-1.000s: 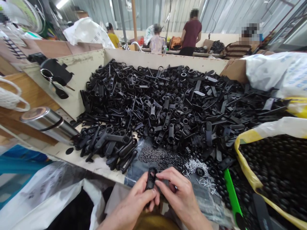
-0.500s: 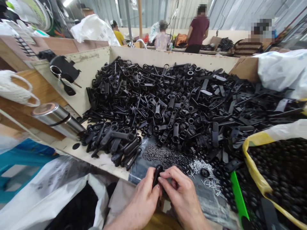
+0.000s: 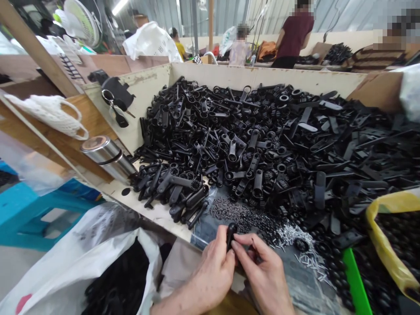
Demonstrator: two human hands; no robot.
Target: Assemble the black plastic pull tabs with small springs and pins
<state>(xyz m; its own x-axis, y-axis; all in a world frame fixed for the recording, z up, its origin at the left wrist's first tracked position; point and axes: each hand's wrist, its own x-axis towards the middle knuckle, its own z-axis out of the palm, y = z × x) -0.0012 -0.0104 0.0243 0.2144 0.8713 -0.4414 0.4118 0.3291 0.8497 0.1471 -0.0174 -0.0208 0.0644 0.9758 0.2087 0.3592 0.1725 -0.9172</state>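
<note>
Upright between my hands is a black plastic handle (image 3: 232, 231), its rounded top sticking up and its lower part hidden. My left hand (image 3: 211, 267) is wrapped round it from the left. My right hand (image 3: 267, 269) pinches thumb and forefinger together against the handle's right side; a small dark piece shows among its curled fingers, too hidden to name. Just beyond them, on a grey-blue mat, lie small brown-grey pieces (image 3: 226, 210), tiny black pieces (image 3: 257, 224) and silvery pins (image 3: 295, 236). A cluster of black handles (image 3: 183, 186) rests to the left.
A large heap of black plastic parts (image 3: 243, 131) fills the pale-walled bin. A steel flask (image 3: 105, 153) leans at left. White sack (image 3: 149, 258) stands low left; green divider (image 3: 357, 280) and yellow-edged bag (image 3: 377, 218) are at right. Other people (image 3: 295, 33) are in the background.
The view has turned left, so everything sits farther right in the picture. Both hands stay together at the handle, with only slight finger movement.
</note>
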